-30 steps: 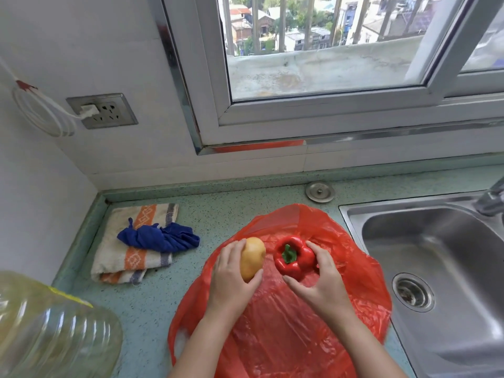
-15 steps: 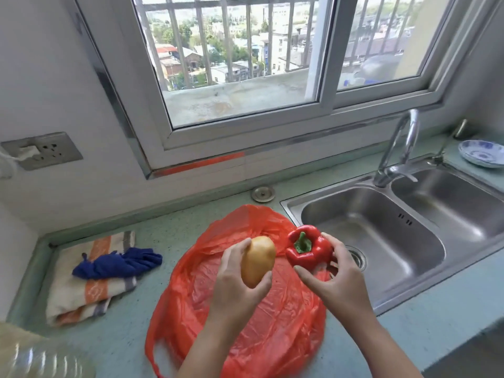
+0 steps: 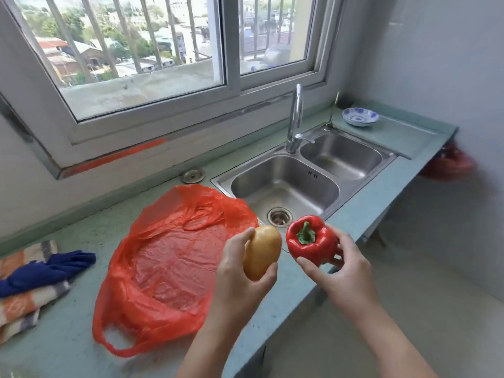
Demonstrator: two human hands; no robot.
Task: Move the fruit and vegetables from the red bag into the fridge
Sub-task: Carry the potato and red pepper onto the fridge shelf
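Observation:
My left hand [image 3: 240,279] grips a yellow-brown potato [image 3: 262,252], held upright above the counter's front edge. My right hand [image 3: 346,271] holds a red bell pepper [image 3: 311,241] with its green stem facing up, just right of the potato and in front of the sink. The red plastic bag [image 3: 169,271] lies flattened and spread out on the green counter to the left of both hands; nothing shows inside it. The fridge is out of view.
A steel double sink [image 3: 305,181] with a tall faucet [image 3: 296,118] sits to the right of the bag. A striped towel with a blue cloth [image 3: 46,271] lies at the left. A blue-patterned bowl [image 3: 360,116] stands at the far right. The floor opens to the right.
Both hands have lifted the potato and the pepper off the bag and carried them right, toward the counter's front edge. The view has swung right, showing the whole sink.

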